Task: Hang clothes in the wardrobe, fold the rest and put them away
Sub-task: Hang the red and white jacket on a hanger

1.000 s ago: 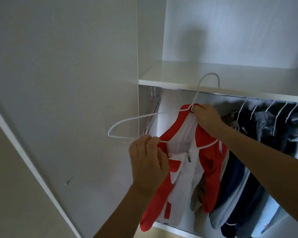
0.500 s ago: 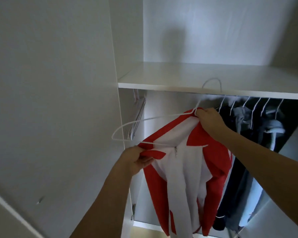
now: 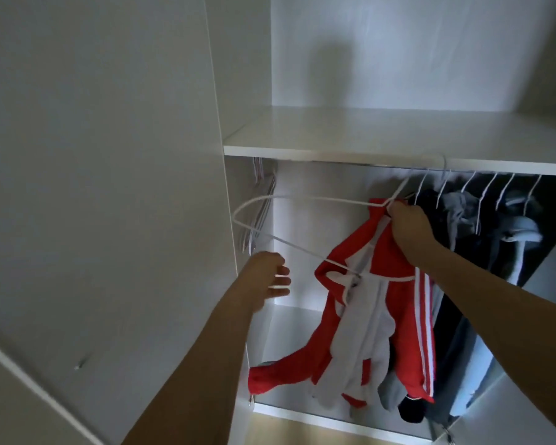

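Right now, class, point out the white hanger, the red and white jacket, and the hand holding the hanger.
white hanger [image 3: 302, 198]: head view, upper wire arm.
red and white jacket [image 3: 408, 342]: head view, red side panel beside the stripes.
right hand [image 3: 410, 226]: head view, back of the hand.

I see a dim, bluish view; a soft shadow falls on the wardrobe's back wall [image 3: 334, 62], edges bend, detail smears.
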The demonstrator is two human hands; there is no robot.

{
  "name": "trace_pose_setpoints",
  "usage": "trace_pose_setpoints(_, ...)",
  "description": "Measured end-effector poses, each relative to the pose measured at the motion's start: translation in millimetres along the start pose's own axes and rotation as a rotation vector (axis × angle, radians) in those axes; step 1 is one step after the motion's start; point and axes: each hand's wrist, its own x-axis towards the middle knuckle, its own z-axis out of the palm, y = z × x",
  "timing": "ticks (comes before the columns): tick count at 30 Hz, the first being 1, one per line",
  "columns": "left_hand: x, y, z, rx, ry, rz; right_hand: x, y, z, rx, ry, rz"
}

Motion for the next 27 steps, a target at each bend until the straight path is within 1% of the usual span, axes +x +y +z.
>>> trace_pose_setpoints(3, 7, -13, 14, 0.204, -0.104, -0.062, 1, -15, 10, 0.082, -0.030, 0.033)
trace_pose_setpoints(4, 12, -16, 19, 0.241, -0.113, -0.068, 2, -20, 11, 0.101, -0.034, 0.027)
trace_pose_setpoints(6, 17, -16, 29, 0.233, -0.122, -0.068, 5, -26, 13, 0.100, -0.032, -0.010)
trace_pose_setpoints(9, 28, -8, 41, 0.130, -0.187, -0.083, 7, -31, 11, 0.084, -0.010, -0.031)
trace_pose_setpoints(12, 38, -4, 50, 0.177, -0.218, -0.076, 8, -31, 7, 0.101, 0.003, -0.010)
trace_pose_setpoints(15, 39, -2, 58, 0.193, -0.186, -0.086, 9, -31, 3, 0.136, 0.003, 0.014)
trace_pose_setpoints(16, 38, 0, 57, 0.149, -0.177, -0.110, 10, -32, 0, 0.157, 0.013, 0.030)
trace_pose_setpoints(18, 38, 7, 48, -0.073, -0.193, -0.137, 10, -33, -9, 0.146, 0.052, 0.036)
trace_pose_setpoints(20, 39, 18, 31, -0.369, -0.206, -0.139, 12, -24, -19, 0.033, 0.099, -0.018)
trace_pose_setpoints(21, 39, 24, 22, -0.481, -0.208, -0.137, 11, -16, -22, -0.029, 0.099, -0.044)
trace_pose_setpoints(23, 37, 31, 10, -0.571, -0.190, -0.136, 6, 4, -19, -0.079, 0.081, -0.061)
trace_pose_setpoints(25, 29, 35, 11, -0.576, -0.153, -0.148, 3, 22, -14, -0.022, 0.095, -0.047)
trace_pose_setpoints(27, 24, 37, 13, -0.591, -0.119, -0.127, -1, 30, -8, -0.024, 0.085, -0.039)
